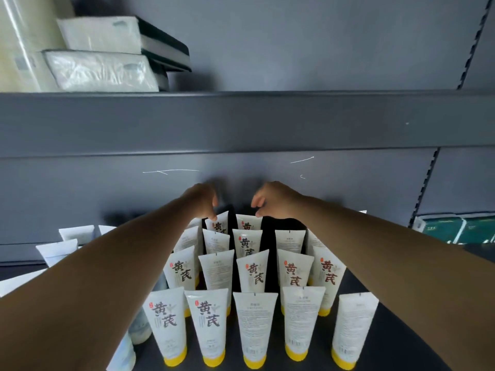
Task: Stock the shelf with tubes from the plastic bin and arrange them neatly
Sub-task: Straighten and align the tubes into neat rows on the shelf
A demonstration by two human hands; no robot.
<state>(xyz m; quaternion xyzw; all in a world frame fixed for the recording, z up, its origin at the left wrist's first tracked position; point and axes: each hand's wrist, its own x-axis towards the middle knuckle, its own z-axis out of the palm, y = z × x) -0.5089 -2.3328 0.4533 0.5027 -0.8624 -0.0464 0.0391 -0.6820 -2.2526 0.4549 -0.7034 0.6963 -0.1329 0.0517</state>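
The tubes (254, 279) stand cap-down in rows on the dark shelf (396, 344), filling the lower middle of the frame; some show the printed front, others the plain back. The bin is not in view. At the back row, just above centre, the left hand (202, 200) pinches the top edge of a tilted tube (218, 223) between thumb and fingertips. The right hand (273, 200) has its fingers curled, their tips touching the top of the neighbouring back tube (248, 223); whether it truly grips cannot be told. This looks like the arranging step: the back row is being straightened. Next, the tilted tube likely needs setting upright and level with its neighbour. More white tubes (68, 243) sit at the left edge. Wrapped packs (101, 53) lie on the upper shelf, upper left.
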